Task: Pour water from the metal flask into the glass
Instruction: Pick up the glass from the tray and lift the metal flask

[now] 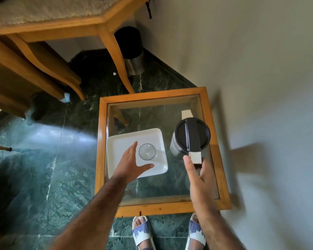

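I judge the cylindrical steel flask with black lid rigid, slick-walled and heavy if full, best taken by its handle; it stands on the glass-topped wooden table, its handle at my open right hand's fingertips. The small clear glass, fragile and light, sits on the white square tray between thumb and fingers of my spread left hand, not gripped.

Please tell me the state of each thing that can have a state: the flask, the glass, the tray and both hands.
metal flask: upright on the table, black lid on.
glass: upright on the tray, looks empty.
white tray: flat on the glass table top.
left hand: open, fingers spread beside the glass, not gripping.
right hand: open, reaching for the flask handle, not yet closed.
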Demonstrator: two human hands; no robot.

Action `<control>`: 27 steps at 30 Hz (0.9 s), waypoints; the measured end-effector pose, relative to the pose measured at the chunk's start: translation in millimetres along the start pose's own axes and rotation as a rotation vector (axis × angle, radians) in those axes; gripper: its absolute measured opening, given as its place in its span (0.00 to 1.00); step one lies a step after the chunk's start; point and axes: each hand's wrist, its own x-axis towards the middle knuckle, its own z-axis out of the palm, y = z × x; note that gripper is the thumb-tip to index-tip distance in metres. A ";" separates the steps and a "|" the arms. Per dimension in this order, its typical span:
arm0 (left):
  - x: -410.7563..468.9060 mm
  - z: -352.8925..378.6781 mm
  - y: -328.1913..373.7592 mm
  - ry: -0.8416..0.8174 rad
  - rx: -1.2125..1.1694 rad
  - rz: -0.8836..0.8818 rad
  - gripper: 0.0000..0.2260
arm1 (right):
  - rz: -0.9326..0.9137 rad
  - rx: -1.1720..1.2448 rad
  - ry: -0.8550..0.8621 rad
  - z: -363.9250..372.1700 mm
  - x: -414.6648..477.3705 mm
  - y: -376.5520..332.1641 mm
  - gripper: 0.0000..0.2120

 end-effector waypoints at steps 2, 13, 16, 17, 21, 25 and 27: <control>10.2 13.6 -6.1 -0.002 0.017 -0.006 0.48 | -0.059 -0.003 0.013 4.2 3.2 6.4 0.33; 43.5 45.1 -22.4 0.075 0.015 -0.011 0.40 | -0.295 0.147 -0.103 2.7 14.7 16.0 0.06; 46.5 48.9 -27.2 0.104 -0.001 0.018 0.36 | -0.326 0.118 -0.131 0.4 19.4 18.9 0.09; 47.2 50.0 -29.0 0.110 -0.002 0.026 0.35 | -0.339 0.102 -0.139 -0.3 20.5 19.4 0.11; 49.3 52.1 -33.6 0.121 -0.008 0.049 0.34 | -0.360 0.080 -0.139 -0.7 23.0 20.4 0.15; 53.7 54.1 -37.9 0.130 -0.044 0.053 0.35 | -0.378 0.073 -0.129 -0.3 24.6 22.6 0.15; 55.7 55.7 -40.2 0.132 -0.089 0.034 0.34 | -0.368 0.096 -0.104 0.7 24.1 23.2 0.15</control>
